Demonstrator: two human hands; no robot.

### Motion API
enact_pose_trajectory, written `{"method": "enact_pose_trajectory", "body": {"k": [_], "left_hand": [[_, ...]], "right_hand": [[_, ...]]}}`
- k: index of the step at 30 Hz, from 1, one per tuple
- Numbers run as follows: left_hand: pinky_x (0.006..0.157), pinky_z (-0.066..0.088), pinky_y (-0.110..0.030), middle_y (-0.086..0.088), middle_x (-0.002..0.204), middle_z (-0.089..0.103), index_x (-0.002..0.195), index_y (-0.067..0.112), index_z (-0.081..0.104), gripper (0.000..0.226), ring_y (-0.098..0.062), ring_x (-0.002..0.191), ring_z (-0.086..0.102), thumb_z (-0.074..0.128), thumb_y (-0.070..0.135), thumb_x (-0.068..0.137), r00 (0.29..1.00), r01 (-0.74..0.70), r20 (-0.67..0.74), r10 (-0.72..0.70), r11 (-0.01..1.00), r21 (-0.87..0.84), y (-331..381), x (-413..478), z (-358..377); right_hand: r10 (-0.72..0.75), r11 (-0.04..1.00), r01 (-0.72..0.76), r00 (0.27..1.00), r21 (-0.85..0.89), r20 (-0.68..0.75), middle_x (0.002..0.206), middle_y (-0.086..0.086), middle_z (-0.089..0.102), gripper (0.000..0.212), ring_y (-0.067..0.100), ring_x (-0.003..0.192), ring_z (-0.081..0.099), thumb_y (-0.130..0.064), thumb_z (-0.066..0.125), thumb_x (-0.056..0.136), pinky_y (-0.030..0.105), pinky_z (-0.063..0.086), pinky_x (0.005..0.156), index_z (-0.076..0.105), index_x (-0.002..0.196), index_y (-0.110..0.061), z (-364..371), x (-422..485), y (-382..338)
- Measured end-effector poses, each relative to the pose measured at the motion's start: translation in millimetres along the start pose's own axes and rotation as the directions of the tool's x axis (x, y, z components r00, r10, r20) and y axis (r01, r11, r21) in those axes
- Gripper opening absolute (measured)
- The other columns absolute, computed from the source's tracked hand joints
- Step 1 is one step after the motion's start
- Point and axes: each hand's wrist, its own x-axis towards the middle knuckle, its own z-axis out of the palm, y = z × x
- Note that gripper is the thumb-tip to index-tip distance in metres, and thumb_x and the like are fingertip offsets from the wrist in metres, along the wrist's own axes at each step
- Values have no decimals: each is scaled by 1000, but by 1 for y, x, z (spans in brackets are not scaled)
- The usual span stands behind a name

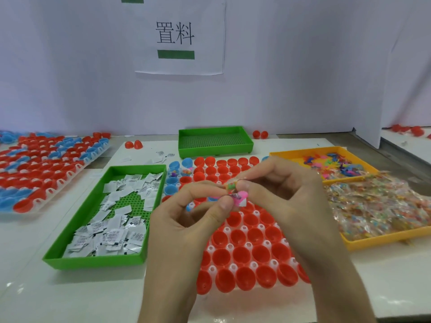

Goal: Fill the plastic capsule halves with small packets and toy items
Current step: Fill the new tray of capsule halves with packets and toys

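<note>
wall sign [179,36] | reads 置料 | green bar beneath

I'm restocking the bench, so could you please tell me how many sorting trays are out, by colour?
Green: 2, the packet tray and the empty tray
Orange: 2, the toy tray and the bag tray
Total: 4

A rack [249,245] of capsule halves [241,255] sat mid-surface [35,287]. The packet tray [93,261] lay just left of it, the toy tray [384,240] to its right, a third tray [214,149] behind, and a second rack [70,174] far left.
</note>
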Motion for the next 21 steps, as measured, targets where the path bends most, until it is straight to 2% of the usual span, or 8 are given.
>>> {"method": "enact_pose_trajectory", "body": {"k": [4, 8, 11, 13, 16, 19, 21], "left_hand": [[70, 55, -19, -11, 91, 75, 75, 21, 78, 21, -20, 74, 75, 89, 28, 58, 1000, -7, -15, 7, 999, 43, 0, -1, -3], [66, 55, -17, -5, 80, 77, 74, 23, 78, 12, -14, 72, 74, 81, 27, 63, 999, -23, -40, 24, 999, 25, 4, -1, -2], [67, 56, -19, -5, 79, 77, 76, 23, 78, 14, -15, 75, 74, 84, 23, 63, 999, -41, -32, 42, 999, 34, 4, 0, -1], [65, 55, -18, -2, 75, 74, 82, 24, 78, 26, -14, 72, 71, 89, 27, 59, 999, -21, -50, 21, 1000, 1, 3, 0, 0], [65, 54, -17, 0, 74, 70, 95, 26, 78, 37, -12, 70, 70, 84, 34, 60, 999, 44, -16, -46, 995, -95, 1, 1, -3], [67, 54, -16, -2, 77, 76, 85, 21, 80, 25, -11, 70, 72, 83, 32, 64, 998, 42, 49, -39, 997, -58, 3, 1, -10], [67, 55, -16, -4, 81, 77, 84, 20, 80, 23, -12, 72, 73, 88, 28, 64, 1000, 26, 1, -26, 1000, 5, 4, 2, -16]], "right_hand": [[-3, 999, 5, 998, -34, 58, 82, -2, 76, 7, 9, 81, 73, -8, 69, 86, 15, 54, 72, 75, 88, -11, -1, -5, 2], [-1, 1000, 4, 991, -27, 130, 88, -3, 76, 15, 13, 85, 74, -25, 66, 87, 18, 55, 75, 75, 93, -15, 0, -10, 1], [-27, 999, 29, 994, -15, 109, 83, -1, 76, 11, 13, 80, 74, -20, 78, 78, 17, 55, 71, 75, 88, -14, 3, -11, 1], [-34, 999, 34, 996, 9, 86, 80, 1, 76, 10, 13, 76, 74, -15, 77, 76, 16, 55, 68, 74, 86, -12, 3, -11, 2], [-31, 1000, 30, 996, 8, 81, 81, 6, 77, 13, 19, 76, 75, -17, 76, 74, 22, 57, 70, 74, 86, -10, 3, -10, 3], [-44, 997, 53, 990, -59, 134, 81, 4, 77, 13, 18, 77, 75, -17, 75, 75, 21, 58, 70, 75, 86, -10, 4, -6, -3], [-61, 985, 90, 980, -149, 190, 82, -2, 78, 10, 12, 77, 75, -17, 76, 77, 17, 57, 70, 76, 86, -14, 7, 2, -8]]}}
